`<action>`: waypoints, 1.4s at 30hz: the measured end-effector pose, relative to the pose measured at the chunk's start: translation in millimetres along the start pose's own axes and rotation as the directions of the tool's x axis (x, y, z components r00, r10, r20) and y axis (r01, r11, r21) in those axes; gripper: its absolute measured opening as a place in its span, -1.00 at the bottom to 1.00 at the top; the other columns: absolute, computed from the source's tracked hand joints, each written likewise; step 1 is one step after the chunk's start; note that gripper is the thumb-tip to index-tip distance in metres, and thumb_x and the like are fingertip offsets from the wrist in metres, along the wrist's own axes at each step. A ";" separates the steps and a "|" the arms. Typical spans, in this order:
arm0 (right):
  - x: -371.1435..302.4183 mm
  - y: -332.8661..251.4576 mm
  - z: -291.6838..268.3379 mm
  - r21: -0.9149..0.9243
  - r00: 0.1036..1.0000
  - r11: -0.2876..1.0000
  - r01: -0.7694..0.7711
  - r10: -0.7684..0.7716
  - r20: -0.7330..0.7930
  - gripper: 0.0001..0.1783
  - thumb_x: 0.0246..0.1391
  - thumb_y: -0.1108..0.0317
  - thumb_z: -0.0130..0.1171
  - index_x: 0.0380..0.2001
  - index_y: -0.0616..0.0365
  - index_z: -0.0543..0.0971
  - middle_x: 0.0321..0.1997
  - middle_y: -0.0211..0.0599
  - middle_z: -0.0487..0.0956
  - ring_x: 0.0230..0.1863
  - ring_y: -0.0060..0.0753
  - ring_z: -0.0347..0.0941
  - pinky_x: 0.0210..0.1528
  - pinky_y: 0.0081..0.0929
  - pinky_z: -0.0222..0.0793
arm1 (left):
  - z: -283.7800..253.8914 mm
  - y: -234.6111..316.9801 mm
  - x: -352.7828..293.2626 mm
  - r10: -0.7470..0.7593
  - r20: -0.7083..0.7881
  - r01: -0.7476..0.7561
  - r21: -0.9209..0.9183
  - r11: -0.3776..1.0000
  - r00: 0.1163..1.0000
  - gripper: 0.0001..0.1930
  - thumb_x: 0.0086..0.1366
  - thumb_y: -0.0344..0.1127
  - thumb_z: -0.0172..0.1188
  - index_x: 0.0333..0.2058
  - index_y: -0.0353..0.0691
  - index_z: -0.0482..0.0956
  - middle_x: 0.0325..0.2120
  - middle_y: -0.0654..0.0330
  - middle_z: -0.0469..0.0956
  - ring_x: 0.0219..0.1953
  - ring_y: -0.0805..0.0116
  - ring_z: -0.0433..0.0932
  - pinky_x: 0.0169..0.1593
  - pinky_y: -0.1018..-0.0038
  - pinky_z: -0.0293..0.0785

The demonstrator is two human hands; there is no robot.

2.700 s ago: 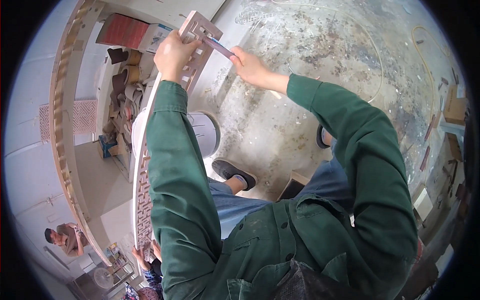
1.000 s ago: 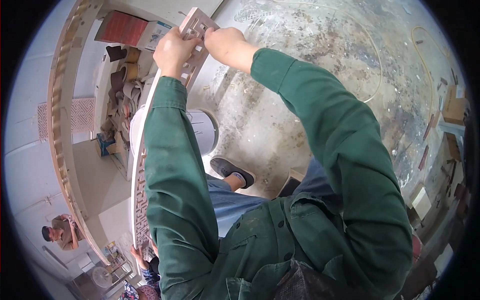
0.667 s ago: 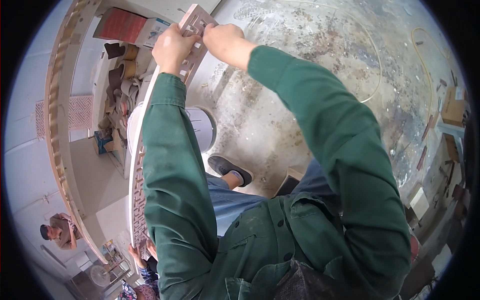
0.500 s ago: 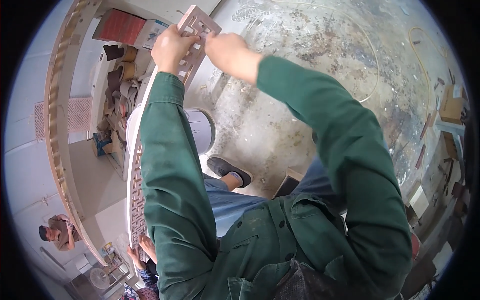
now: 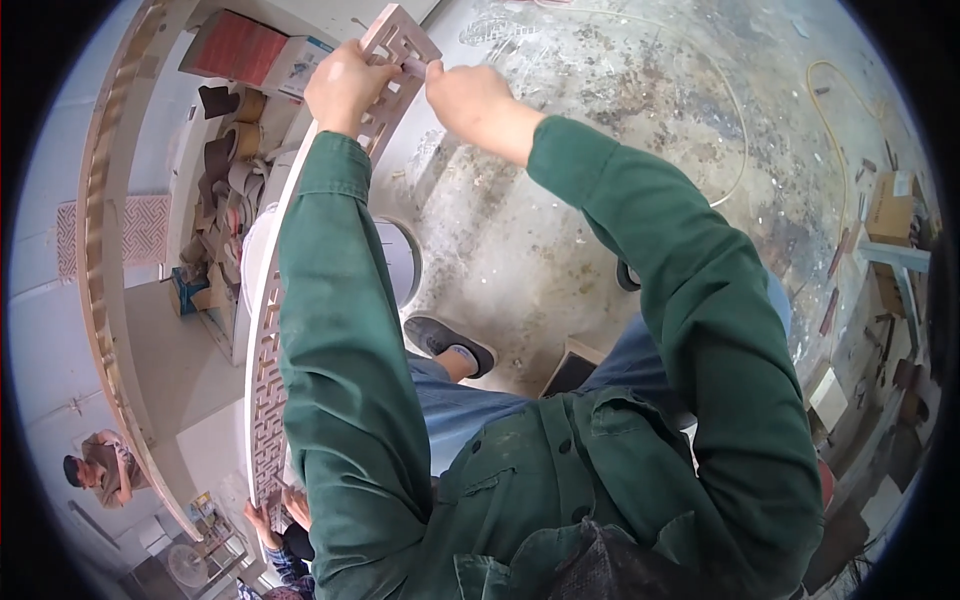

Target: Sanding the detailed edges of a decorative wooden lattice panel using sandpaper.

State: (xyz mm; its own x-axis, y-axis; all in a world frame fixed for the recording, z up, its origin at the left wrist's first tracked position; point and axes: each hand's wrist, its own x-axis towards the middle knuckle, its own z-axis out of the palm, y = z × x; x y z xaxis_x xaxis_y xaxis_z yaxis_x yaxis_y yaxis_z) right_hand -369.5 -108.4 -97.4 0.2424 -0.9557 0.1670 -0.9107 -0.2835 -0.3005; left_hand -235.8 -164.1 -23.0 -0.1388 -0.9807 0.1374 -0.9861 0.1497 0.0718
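Observation:
A long pale pink lattice panel (image 5: 268,400) with cut-out fretwork runs along my left side, standing on edge. My left hand (image 5: 340,88) grips it near its far end, thumb over the openwork face. Right beside it is my right hand (image 5: 470,100), its fingers pinched at the lattice. A small pale piece seems to lie between the fingertips and the panel, too small to make out. At the panel's near end, another person's hands (image 5: 265,522) rest on its edge.
A white bucket (image 5: 402,262) stands on the stained floor behind the panel. Rolls of brown abrasive (image 5: 218,160) sit on a shelf at left, below a red box (image 5: 238,48). A yellow hose (image 5: 840,130) and cardboard box (image 5: 893,208) lie right. Another person (image 5: 105,468) stands far left.
My right hand has shifted slightly right and down, and its blur has gone. My left hand keeps its grip. The view has moved a little.

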 end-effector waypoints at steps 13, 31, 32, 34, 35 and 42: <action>6.5 7.1 0.6 0.020 0.999 0.999 -0.024 0.025 -0.021 -0.61 0.05 0.43 -0.04 -0.06 0.43 0.45 -0.33 -0.06 0.63 -0.36 -0.13 0.62 -0.40 -0.24 0.53 | 1.9 1.3 -0.9 0.027 -0.011 -0.027 -0.014 1.000 1.000 -0.65 -0.09 0.02 0.31 -0.39 -0.08 0.59 -0.60 0.28 0.62 -0.41 0.29 0.62 -0.31 0.38 0.47; 28.8 20.3 7.6 0.002 0.986 0.998 -0.057 0.056 -0.159 -0.71 0.02 0.43 -0.01 -0.21 0.41 0.44 -0.48 -0.08 0.61 -0.41 -0.11 0.60 -0.43 -0.22 0.51 | 12.2 10.9 10.1 0.073 -0.025 -0.073 -0.006 0.997 0.997 -0.67 -0.08 0.00 0.31 -0.38 -0.07 0.59 -0.62 0.32 0.62 -0.48 0.37 0.62 -0.35 0.42 0.47; 26.3 24.2 16.7 0.029 0.976 0.994 -0.105 0.108 -0.189 -0.76 0.04 0.44 -0.07 -0.25 0.37 0.42 -0.52 -0.08 0.60 -0.46 -0.07 0.58 -0.44 -0.19 0.50 | 11.9 16.3 7.5 0.067 0.009 -0.067 -0.049 0.997 0.998 -0.67 -0.08 0.00 0.31 -0.39 -0.07 0.59 -0.62 0.32 0.62 -0.48 0.38 0.62 -0.36 0.43 0.47; 3.6 3.5 20.0 -0.017 0.980 1.000 0.018 -0.021 -0.196 -0.69 0.01 0.43 -0.04 -0.18 0.41 0.41 -0.55 -0.14 0.59 -0.49 -0.13 0.58 -0.46 -0.25 0.51 | 1.9 -3.4 0.4 0.015 0.029 -0.013 -0.080 0.997 0.999 -0.67 -0.08 0.00 0.31 -0.39 -0.06 0.59 -0.62 0.32 0.62 -0.48 0.38 0.62 -0.36 0.43 0.46; -10.7 -0.9 14.5 -0.043 0.981 0.999 0.030 -0.037 -0.192 -0.66 0.00 0.44 -0.04 -0.15 0.43 0.41 -0.55 -0.15 0.58 -0.49 -0.15 0.58 -0.47 -0.26 0.50 | 0.1 -3.1 1.1 0.012 0.025 -0.010 -0.070 0.997 1.000 -0.68 -0.08 -0.01 0.31 -0.39 -0.06 0.60 -0.62 0.32 0.62 -0.49 0.39 0.62 -0.37 0.44 0.46; 27.4 10.8 -2.5 -0.053 0.994 0.999 -0.003 -0.003 -0.113 -0.76 0.00 0.45 -0.03 -0.27 0.38 0.45 -0.50 -0.06 0.61 -0.43 -0.10 0.61 -0.46 -0.21 0.51 | 6.4 10.5 3.6 0.055 -0.047 -0.056 -0.015 0.998 0.997 -0.70 -0.06 -0.03 0.29 -0.38 -0.06 0.60 -0.63 0.33 0.61 -0.51 0.39 0.62 -0.37 0.45 0.47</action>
State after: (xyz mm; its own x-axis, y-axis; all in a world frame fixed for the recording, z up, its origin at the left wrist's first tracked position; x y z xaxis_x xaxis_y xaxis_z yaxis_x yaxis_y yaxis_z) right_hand -373.6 -137.5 -93.7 0.2056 -0.9397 0.2732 -0.9280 -0.2758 -0.2505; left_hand -247.2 -166.9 -28.1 -0.1888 -0.9640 0.1875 -0.9753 0.2063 0.0786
